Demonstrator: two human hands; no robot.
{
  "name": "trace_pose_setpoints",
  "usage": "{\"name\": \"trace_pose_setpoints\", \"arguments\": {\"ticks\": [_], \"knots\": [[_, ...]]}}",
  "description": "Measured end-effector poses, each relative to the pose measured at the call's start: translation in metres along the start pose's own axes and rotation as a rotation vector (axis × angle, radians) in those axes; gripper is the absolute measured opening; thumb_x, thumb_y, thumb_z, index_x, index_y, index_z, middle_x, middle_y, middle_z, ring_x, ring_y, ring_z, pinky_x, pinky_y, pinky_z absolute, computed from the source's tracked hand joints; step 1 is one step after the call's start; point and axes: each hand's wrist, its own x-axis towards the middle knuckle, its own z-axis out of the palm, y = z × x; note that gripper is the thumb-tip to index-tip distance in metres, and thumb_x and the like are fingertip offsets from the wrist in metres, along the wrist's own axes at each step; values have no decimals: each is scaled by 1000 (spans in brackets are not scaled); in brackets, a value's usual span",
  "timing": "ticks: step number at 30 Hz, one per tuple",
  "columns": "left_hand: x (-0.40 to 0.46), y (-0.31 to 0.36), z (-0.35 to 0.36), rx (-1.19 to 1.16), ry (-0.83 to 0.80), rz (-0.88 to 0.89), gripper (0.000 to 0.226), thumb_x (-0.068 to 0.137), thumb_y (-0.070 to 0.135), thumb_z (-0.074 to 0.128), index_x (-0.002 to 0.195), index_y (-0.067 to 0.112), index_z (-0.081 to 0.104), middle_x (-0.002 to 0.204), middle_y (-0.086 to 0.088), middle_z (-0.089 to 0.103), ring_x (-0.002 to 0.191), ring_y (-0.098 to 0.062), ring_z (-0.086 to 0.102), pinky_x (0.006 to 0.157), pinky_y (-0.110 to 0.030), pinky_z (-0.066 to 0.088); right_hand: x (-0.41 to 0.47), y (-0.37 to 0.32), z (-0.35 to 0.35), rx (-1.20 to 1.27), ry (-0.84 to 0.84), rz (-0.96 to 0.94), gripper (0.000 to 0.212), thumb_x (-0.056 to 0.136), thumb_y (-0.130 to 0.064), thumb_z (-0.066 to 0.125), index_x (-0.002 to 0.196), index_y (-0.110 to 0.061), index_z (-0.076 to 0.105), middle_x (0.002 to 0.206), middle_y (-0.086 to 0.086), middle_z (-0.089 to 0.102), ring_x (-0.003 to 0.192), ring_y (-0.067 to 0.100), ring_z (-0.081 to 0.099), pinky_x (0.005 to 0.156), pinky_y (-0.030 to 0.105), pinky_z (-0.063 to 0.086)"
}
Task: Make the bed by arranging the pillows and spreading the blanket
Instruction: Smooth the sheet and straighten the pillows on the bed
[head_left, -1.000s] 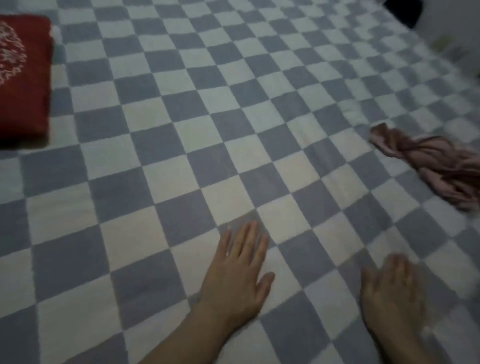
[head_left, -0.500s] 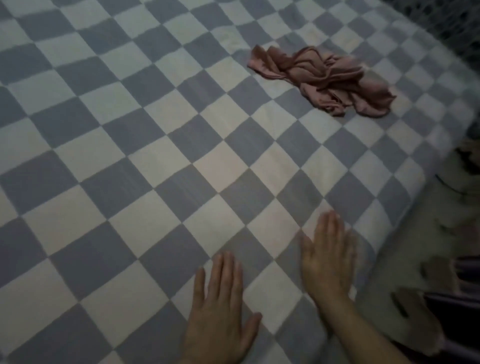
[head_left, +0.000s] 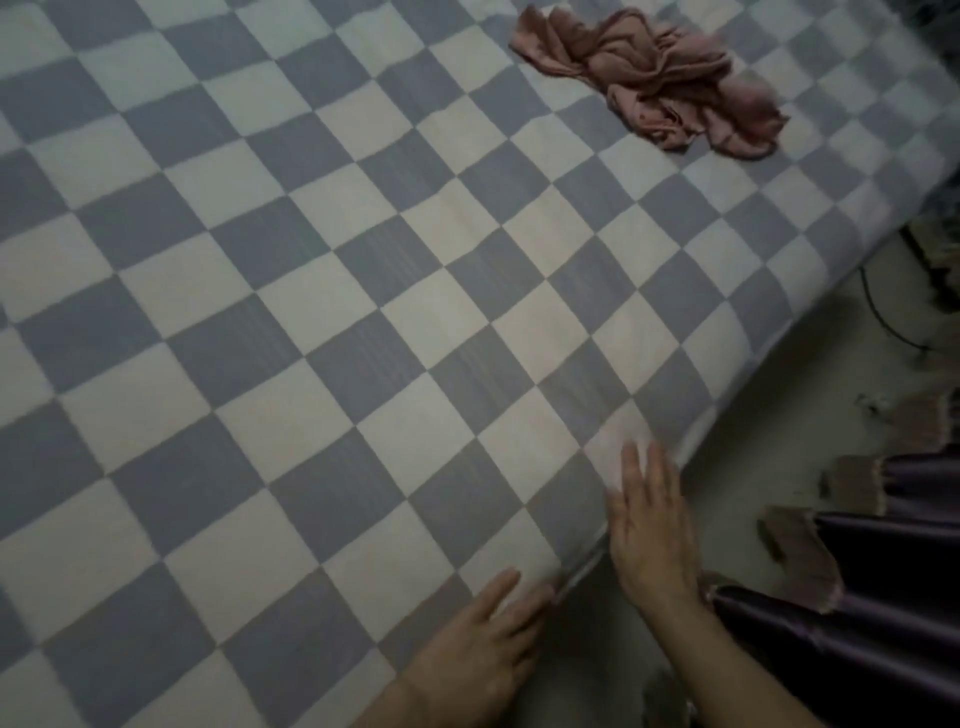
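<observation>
Two flat hands work our side of the bed. Our left hand (head_left: 480, 657), fingers straight, presses the checked blanket (head_left: 291, 338) near its edge, likely smoothing it; our right hand (head_left: 652, 525) lies spread along that edge, seemingly pushing it down. Farther right a crumpled pink cloth (head_left: 654, 78) sits on the blanket. No pillows show.

No readable text or labels anywhere, though the view is blurry

One head camera looks steeply down from close above the hands (head_left: 566, 587), facing across the bed (head_left: 311, 312) beyond them.
</observation>
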Motion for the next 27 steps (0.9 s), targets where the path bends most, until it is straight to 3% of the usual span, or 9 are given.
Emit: {"name": "trace_pose_setpoints", "arguments": {"ticks": [2, 5, 9, 13, 15, 17, 20, 23, 27], "knots": [[-8, -13, -14, -67, 174, -26, 20, 86, 27, 42, 103, 22, 51, 100, 11, 71, 106, -8, 57, 113, -40, 23, -7, 25, -20, 58, -82, 184, 52, 96, -29, 22, 140, -6, 37, 149, 18, 33, 132, 34, 38, 105, 47, 37], [-6, -58, -45, -229, 465, -348, 31, 98, 25, 27, 117, 16, 50, 116, -8, 67, 113, -20, 52, 99, -38, 37, 13, 7, -52, 221, 128, 200, 51, 83, -18, 29, 122, 2, 56, 136, 23, 49, 125, 39, 46, 103, 48, 35], [21, -132, -81, -230, 548, -689, 34, 92, 22, 33, 115, 9, 55, 121, -17, 61, 114, -27, 49, 93, -39, 38, 75, -99, -103, 315, 253, -238, 57, 91, -25, 23, 144, -5, 28, 154, 12, 24, 143, 26, 20, 114, 31, 6], [44, -173, -92, -165, 486, -851, 43, 86, 22, 35, 115, 2, 61, 123, -19, 59, 111, -32, 55, 95, -40, 40, 141, -191, -125, 173, 93, -644, 57, 99, -19, 28, 149, -11, 2, 159, 5, -2, 146, 18, -6, 115, 30, -9], [61, -186, -90, -145, 445, -906, 46, 85, 24, 35, 114, 0, 61, 121, -22, 59, 107, -36, 58, 92, -43, 45, 179, -179, -119, 27, 24, -825, 56, 101, -26, 23, 150, -16, -2, 159, 0, -7, 145, 17, -9, 115, 33, -10], [98, -202, -88, -132, 436, -930, 46, 85, 25, 36, 112, -2, 61, 120, -24, 59, 104, -39, 60, 88, -48, 47, 231, -113, -105, -34, 61, -742, 56, 100, -40, 15, 149, -20, -5, 158, -3, -8, 146, 16, -8, 114, 32, -12], [174, -226, -89, -124, 455, -852, 43, 84, 26, 39, 114, 0, 56, 122, -25, 57, 105, -40, 60, 88, -48, 47, 287, 21, -93, -15, 283, -325, 62, 95, -47, 6, 146, -12, 11, 156, 6, 17, 144, 24, 18, 115, 35, 0], [285, -251, -106, -160, 474, -743, 49, 80, 32, 40, 122, 7, 49, 131, -27, 50, 113, -42, 55, 90, -51, 47, 310, 77, -100, 25, 236, -140, 67, 95, -48, 2, 144, -10, 29, 148, 12, 36, 138, 29, 32, 112, 43, 14], [427, -306, -141, -132, 399, -775, 69, 80, 45, 48, 143, 26, 26, 156, -17, 9, 142, -41, 13, 105, -64, 24, 324, 84, -100, 60, 328, -150, 64, 95, -45, 8, 139, -12, 40, 146, 14, 39, 136, 28, 31, 108, 49, 24]]}}
